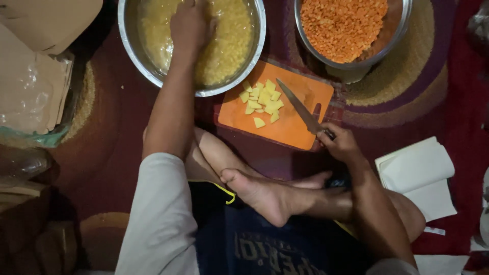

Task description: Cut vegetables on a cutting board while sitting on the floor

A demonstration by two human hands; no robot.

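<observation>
My left hand reaches into a large steel bowl of yellow lentils in cloudy water, fingers pressed down among the grains. My right hand grips the dark handle of a kitchen knife, whose blade lies flat across an orange cutting board. A small pile of diced yellow potato pieces sits on the board's left part, just left of the blade. I sit cross-legged on the floor, with my bare foot below the board.
A second steel bowl of dry orange-red lentils stands at the upper right. A patterned dark red rug covers the floor. Folded white paper lies right of my knee. Brown bags and plastic wrap are piled at the left.
</observation>
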